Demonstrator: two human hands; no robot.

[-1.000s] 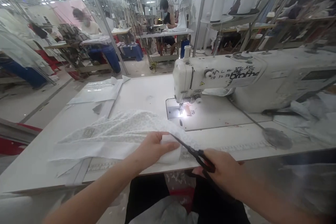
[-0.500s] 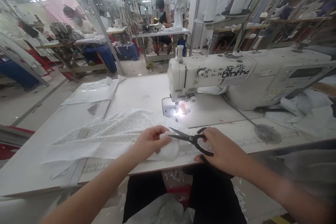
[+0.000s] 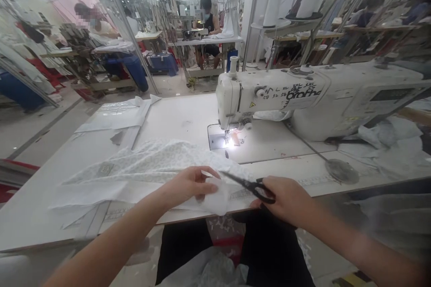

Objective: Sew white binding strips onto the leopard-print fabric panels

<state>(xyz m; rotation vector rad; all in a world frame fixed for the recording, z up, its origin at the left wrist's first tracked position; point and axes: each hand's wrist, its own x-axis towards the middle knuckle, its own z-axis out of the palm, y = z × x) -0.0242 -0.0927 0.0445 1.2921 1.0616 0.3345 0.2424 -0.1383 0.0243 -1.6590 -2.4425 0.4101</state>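
Note:
White patterned fabric (image 3: 161,157) lies spread on the sewing table (image 3: 50,197), with a small square label (image 3: 105,169) on its left part. My left hand (image 3: 190,187) pinches the fabric's edge near the front of the table, and a loose white end hangs below the fingers. Black scissors (image 3: 249,184) are gripped in my right hand (image 3: 284,197), their blades together and pointing left toward the pinched cloth. The blade tips reach just right of my left fingers. Behind my hands, the lit needle area (image 3: 227,136) of the sewing machine (image 3: 269,94) has no cloth under it.
Folded white cloth (image 3: 111,114) lies at the table's left, and crumpled white fabric (image 3: 393,143) at the right. A round metal plate on a rod (image 3: 342,171) sits near the front edge. Thread cones (image 3: 274,0) stand behind the machine. Co-workers sit at machines farther back.
The scissor blades, apart before, have come together. My left hand has shifted slightly left and down with the cloth, whose end now hangs lower.

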